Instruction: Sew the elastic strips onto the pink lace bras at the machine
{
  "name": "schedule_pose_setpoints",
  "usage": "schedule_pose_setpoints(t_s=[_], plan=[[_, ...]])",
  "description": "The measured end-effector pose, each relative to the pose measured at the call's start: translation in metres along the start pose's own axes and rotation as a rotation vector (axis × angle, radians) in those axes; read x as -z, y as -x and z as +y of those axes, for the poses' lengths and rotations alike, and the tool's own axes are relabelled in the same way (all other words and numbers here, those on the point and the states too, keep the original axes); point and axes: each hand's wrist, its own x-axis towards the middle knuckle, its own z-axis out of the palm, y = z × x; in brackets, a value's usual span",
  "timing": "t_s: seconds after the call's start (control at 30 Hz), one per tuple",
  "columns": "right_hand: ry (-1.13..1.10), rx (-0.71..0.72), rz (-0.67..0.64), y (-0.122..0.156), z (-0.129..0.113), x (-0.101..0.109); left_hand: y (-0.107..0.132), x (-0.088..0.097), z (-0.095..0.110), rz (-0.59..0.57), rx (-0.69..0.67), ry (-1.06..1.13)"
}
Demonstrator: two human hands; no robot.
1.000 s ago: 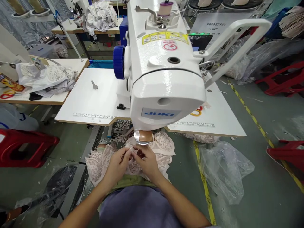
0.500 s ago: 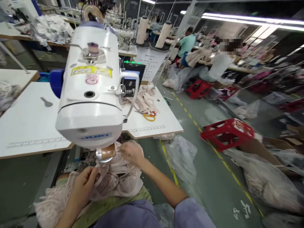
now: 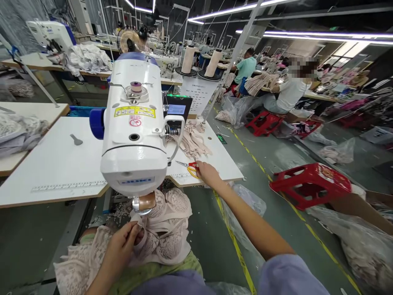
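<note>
A white sewing machine [image 3: 134,131] stands on a white table [image 3: 58,164] in front of me. Under its head, pale pink lace fabric [image 3: 166,233] lies on my lap. My left hand [image 3: 121,246] is closed, pinching a strip of that lace just below the machine's round end. My right hand [image 3: 208,174] reaches out to the table's right edge and rests on the red-and-yellow-handled scissors [image 3: 190,167], fingers curled over the handles. A pile of beige straps [image 3: 192,139] lies just behind the scissors.
A red plastic stool [image 3: 310,184] lies tipped on the floor to the right, with clear plastic bags [image 3: 245,205] near the yellow floor line. Other people sit at tables at the back right. More tables with white fabric stand at the left.
The view swung up and right. My right hand left the lace and reached out to the scissors on the table. My left hand stayed on the lace.
</note>
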Motion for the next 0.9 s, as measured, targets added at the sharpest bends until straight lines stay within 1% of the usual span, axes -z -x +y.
schedule_pose_setpoints(t_s=[0.13, 0.27, 0.33, 0.43, 0.5, 0.57, 0.63, 0.67, 0.73, 0.77, 0.8, 0.87, 0.9], plan=[[0.049, 0.062, -0.024, 0.018, -0.007, -0.004, 0.0, -0.002, 0.004, 0.005, 0.017, 0.021], [0.037, 0.175, -0.025, 0.027, -0.014, -0.006, 0.002, -0.001, 0.017, -0.028, 0.012, 0.044], [0.022, 0.207, -0.023, 0.029, -0.016, -0.007, 0.005, 0.002, 0.025, -0.044, 0.022, 0.071], [0.026, 0.171, -0.024, 0.033, -0.014, -0.011, 0.008, 0.009, 0.033, -0.053, 0.075, 0.164], [0.009, 0.11, -0.024, 0.043, -0.009, -0.016, 0.011, 0.012, 0.035, -0.047, 0.119, 0.259], [-0.131, 0.018, -0.025, 0.063, -0.005, -0.021, 0.014, 0.015, 0.036, -0.038, 0.148, 0.348], [-0.414, -0.07, -0.004, 0.095, -0.008, -0.026, 0.017, 0.017, 0.035, -0.027, 0.17, 0.409], [-0.57, -0.086, 0.03, 0.113, -0.012, -0.027, 0.017, 0.018, 0.034, -0.025, 0.181, 0.428], [-0.821, -0.066, 0.09, 0.154, -0.03, -0.025, 0.018, 0.019, 0.03, -0.035, 0.192, 0.452], [-0.879, -0.039, 0.089, 0.173, -0.042, -0.021, 0.017, 0.02, 0.028, -0.044, 0.19, 0.462], [-0.883, 0.017, 0.033, 0.19, -0.057, -0.015, 0.017, 0.021, 0.027, -0.051, 0.187, 0.472], [-0.811, 0.221, -0.125, 0.214, -0.086, -0.002, 0.015, 0.022, 0.025, -0.054, 0.184, 0.482], [-0.775, 0.299, -0.153, 0.22, -0.1, 0.004, 0.014, 0.022, 0.025, -0.046, 0.187, 0.482]])
